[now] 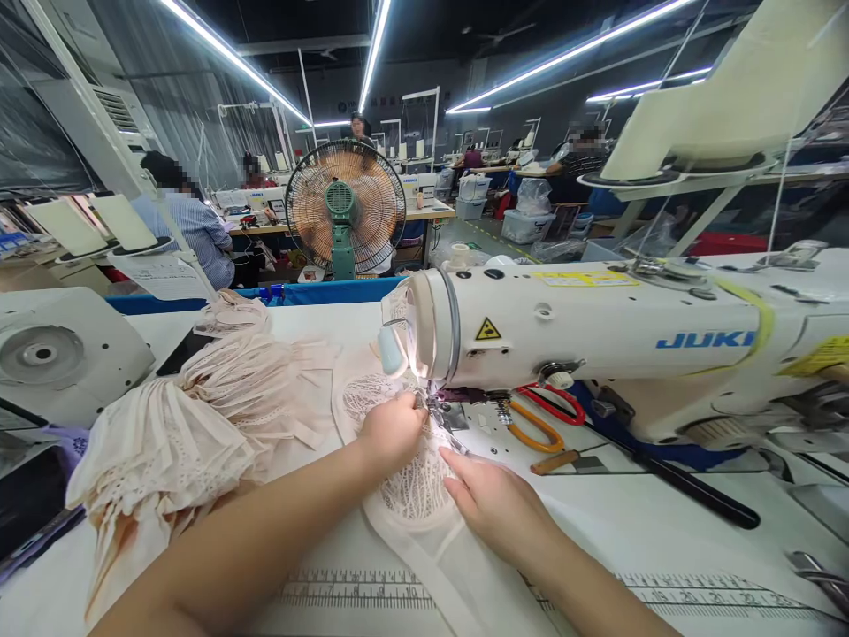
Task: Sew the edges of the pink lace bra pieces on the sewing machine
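Note:
A pale pink lace piece [415, 491] lies under the presser foot [439, 409] of a white Juki sewing machine [597, 327]. My left hand [391, 429] rests on the lace just left of the foot, fingers curled and pinching the fabric near the needle. My right hand [494, 504] lies flat on the lace in front of the foot, fingers stretched toward the needle, pressing the fabric down.
A heap of pink lace pieces [199, 416] sits to the left on the white table [663, 531]. Orange and red scissors [540, 416] lie behind the foot. A standing fan [345, 208] and other seated workers [192, 221] are beyond. A ruler strip [358, 588] runs along the near edge.

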The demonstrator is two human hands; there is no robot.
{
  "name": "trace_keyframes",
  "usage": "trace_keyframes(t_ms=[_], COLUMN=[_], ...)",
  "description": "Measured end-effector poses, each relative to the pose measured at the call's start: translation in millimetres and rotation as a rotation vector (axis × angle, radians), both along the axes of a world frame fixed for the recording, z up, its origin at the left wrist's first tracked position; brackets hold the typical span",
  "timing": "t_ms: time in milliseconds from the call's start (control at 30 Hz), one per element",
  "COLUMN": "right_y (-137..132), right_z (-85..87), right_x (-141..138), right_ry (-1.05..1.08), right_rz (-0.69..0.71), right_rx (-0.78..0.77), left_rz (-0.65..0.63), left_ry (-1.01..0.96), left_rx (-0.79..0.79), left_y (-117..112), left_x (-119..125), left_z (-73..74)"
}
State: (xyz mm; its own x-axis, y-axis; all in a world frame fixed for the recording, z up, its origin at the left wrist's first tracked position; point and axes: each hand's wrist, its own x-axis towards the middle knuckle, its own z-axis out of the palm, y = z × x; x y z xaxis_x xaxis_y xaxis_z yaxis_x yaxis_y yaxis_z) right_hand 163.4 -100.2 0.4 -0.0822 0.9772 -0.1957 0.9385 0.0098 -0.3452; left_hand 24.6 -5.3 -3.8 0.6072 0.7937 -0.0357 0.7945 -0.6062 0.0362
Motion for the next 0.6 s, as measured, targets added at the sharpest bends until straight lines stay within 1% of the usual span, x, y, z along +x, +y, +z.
trace_keyframes(t_ms=[200, 300, 400, 467, 500, 600], right_y=[5, 1, -5, -7, -8, -8], right_z=[-0.9, -1.6, -3.3, -5.5, -6.8, -9.7], right_x=[-4, -4, -2, 1, 2, 5], right_ry=[-0.036, -0.059, -0.072, -0.076, -0.074, -0.056], right_rz=[0.012, 0.026, 0.036, 0.045, 0.049, 0.039], right_rx=[0.037, 0.062, 0.08, 0.104, 0.12, 0.152], left_rz=[-0.008, -0.067, -0.171, -0.197, -0.188, -0.1], left_ry=[-0.023, -0.063, -0.076, -0.032, 0.003, 0.112], left_rx=[0.0, 0.004, 0.009, -0.029, -0.067, -0.204], left_y=[15, 15, 1, -13, -20, -34], left_x=[-6, -16, -27, -34, -37, -42], left_z=[4.2, 8.6, 15.8, 21.0, 23.2, 26.2])
